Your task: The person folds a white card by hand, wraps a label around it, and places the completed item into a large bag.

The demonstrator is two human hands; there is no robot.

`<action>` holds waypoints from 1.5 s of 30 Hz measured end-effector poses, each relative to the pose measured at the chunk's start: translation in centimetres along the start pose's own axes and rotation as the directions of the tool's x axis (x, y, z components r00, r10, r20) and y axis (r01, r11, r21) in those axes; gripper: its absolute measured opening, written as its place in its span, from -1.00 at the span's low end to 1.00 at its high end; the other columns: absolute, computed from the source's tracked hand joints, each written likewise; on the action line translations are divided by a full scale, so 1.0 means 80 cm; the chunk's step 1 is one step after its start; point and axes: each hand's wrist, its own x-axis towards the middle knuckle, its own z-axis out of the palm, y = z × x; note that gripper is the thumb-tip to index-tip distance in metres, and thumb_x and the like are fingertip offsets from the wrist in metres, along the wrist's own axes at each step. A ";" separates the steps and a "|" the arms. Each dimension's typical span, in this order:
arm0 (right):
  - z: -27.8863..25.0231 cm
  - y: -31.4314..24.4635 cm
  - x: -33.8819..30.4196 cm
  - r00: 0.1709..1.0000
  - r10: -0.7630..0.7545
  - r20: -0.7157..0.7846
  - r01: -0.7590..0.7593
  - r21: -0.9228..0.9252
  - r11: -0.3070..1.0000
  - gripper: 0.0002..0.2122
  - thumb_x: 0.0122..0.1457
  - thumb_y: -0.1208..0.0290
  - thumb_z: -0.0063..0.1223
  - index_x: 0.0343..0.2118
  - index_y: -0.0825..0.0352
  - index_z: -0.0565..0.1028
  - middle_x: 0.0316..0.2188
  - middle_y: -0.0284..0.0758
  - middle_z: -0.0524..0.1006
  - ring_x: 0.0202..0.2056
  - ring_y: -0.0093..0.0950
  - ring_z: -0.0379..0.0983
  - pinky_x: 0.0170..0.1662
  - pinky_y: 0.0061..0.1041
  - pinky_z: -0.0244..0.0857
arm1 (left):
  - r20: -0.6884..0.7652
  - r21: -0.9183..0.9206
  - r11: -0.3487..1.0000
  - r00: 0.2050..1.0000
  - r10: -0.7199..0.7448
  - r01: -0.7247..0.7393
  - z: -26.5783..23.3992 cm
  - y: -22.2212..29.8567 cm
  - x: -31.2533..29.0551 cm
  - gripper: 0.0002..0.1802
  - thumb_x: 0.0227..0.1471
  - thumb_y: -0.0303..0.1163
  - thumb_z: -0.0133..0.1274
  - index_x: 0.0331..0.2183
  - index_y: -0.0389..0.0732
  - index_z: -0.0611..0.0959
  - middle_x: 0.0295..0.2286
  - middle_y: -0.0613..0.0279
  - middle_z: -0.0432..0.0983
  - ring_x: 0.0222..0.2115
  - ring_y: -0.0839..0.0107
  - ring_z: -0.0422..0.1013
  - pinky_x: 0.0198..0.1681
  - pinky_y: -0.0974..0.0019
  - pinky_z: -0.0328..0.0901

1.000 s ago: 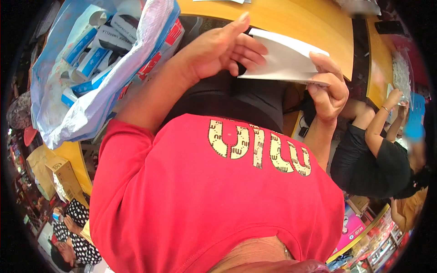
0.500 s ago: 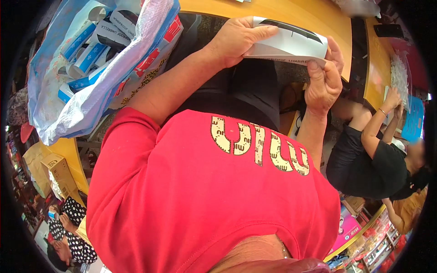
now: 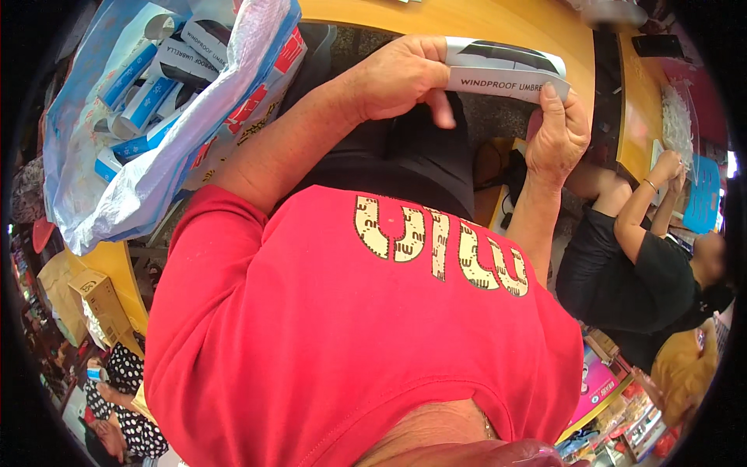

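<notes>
Both my hands hold a white and grey paper sleeve (image 3: 506,79) with a dark umbrella picture and printed lettering, folded over along its length. My left hand (image 3: 397,78) is at its left end, with fingers against the edge and the thumb sticking out below, off the paper. At the other end, my right hand (image 3: 559,136) pinches the lower flap, its thumb on the front. The fingers behind the paper are hidden. To my left, a large white and blue woven bag (image 3: 156,191) holds several rolled sleeves (image 3: 148,101) of the same kind, in white, blue and black.
A yellow table (image 3: 366,11) runs along the far side. Cardboard boxes (image 3: 101,300) stand at the left. On the right, a person in black (image 3: 634,272) sits handling something beside a clear plastic bag (image 3: 677,124); another person in polka dots (image 3: 124,381) is at the lower left.
The sleeve has turned so its lettered flap faces up more fully. My left thumb has come off its top and now points down below it. My right hand has shifted slightly downward.
</notes>
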 end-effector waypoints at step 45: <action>0.020 0.004 -0.018 0.994 0.091 -0.062 -0.085 0.085 0.993 -0.90 0.04 0.51 -0.13 -0.46 0.44 0.39 -0.53 -0.43 0.39 -0.47 -0.71 0.24 -0.36 -0.75 0.14 | -0.096 -0.050 0.978 0.976 0.198 -0.203 0.009 -0.032 0.003 -0.72 0.00 -0.43 -0.19 -0.20 -0.30 0.36 -0.25 0.19 0.34 -0.23 0.44 0.28 -0.19 0.28 0.27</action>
